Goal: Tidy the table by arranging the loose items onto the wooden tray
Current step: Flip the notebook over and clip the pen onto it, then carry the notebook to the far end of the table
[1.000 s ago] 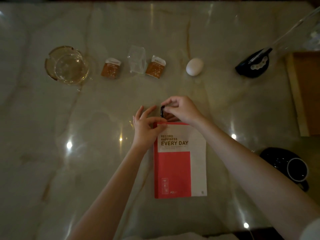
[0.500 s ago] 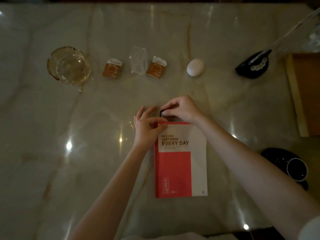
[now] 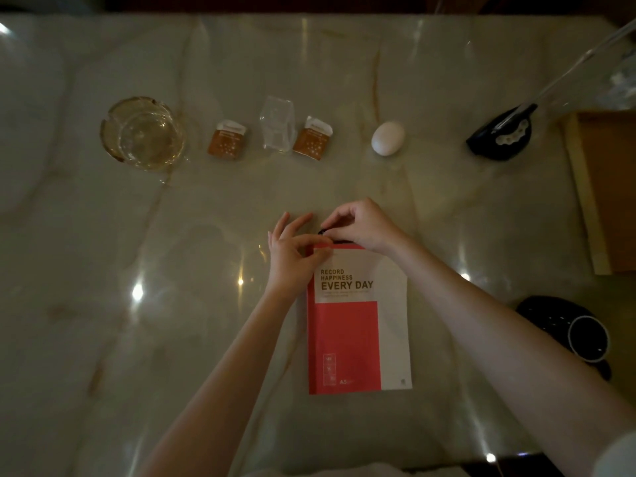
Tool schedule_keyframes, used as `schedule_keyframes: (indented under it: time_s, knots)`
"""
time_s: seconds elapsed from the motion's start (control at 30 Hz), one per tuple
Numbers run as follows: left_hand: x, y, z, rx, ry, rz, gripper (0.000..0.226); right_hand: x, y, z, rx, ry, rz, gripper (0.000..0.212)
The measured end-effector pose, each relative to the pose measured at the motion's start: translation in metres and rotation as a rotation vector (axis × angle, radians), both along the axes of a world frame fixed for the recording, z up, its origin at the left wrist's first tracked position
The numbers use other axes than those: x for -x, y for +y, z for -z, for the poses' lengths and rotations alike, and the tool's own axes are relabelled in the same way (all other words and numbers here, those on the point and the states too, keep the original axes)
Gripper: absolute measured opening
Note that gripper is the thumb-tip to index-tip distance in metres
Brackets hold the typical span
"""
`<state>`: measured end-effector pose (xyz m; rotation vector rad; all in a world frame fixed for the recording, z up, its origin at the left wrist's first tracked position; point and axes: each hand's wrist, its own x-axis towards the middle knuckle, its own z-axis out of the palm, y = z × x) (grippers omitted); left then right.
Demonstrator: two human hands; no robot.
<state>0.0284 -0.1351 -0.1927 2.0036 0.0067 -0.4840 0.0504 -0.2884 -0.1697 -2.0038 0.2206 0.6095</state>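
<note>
A red and white notebook (image 3: 358,325) lies flat on the marble table near me. My right hand (image 3: 361,223) pinches a small black clip (image 3: 323,231) at the notebook's top edge. My left hand (image 3: 292,253) pinches the notebook's top left corner with thumb and forefinger, other fingers spread. Along the far side lie a glass ashtray (image 3: 142,132), two orange packets (image 3: 227,142) (image 3: 312,139), a clear plastic piece (image 3: 278,123) and a white egg (image 3: 388,138). The wooden tray (image 3: 585,191) sits at the right edge, partly cut off.
A black holder with a clear rod (image 3: 500,136) stands left of the tray. A dark saucer with a black cup (image 3: 585,339) sits at the near right, beside my right forearm. The table's front edge runs along the bottom.
My right hand has lowered the black clip from upright toward the notebook's top edge. My left hand stays at the corner.
</note>
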Motion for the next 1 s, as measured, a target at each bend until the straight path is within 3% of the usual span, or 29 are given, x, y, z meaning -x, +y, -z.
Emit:
schedule_keyframes:
  time_s: [0.23,0.37,0.5,0.57,0.77,0.87,1.0]
  knots:
    - [0.004,-0.002,0.002,-0.072,-0.096,0.01,0.015,0.003,0.0,-0.005,0.125,-0.095,-0.069,0.016]
    - [0.014,0.001,0.007,-0.223,-0.344,0.113,0.023,0.024,-0.005,-0.013,0.326,-0.249,-0.052,0.015]
    - [0.043,0.008,0.006,-0.405,-0.534,0.226,0.044,0.075,-0.008,-0.008,0.56,-0.481,0.035,0.016]
    - [0.065,0.013,0.007,-0.467,-0.494,0.208,0.054,0.11,-0.007,0.0,0.646,-0.5,0.091,0.026]
    - [0.119,0.023,0.015,-0.574,-0.232,0.179,0.083,0.179,0.001,0.022,0.735,-0.24,0.032,0.067]
    - [0.13,0.019,0.012,-0.542,-0.186,0.165,0.083,0.185,0.002,0.03,0.733,-0.202,0.002,0.074]
    - [0.127,0.003,-0.008,-0.307,-0.026,-0.031,0.063,0.181,0.001,0.03,0.651,-0.188,0.025,0.082]
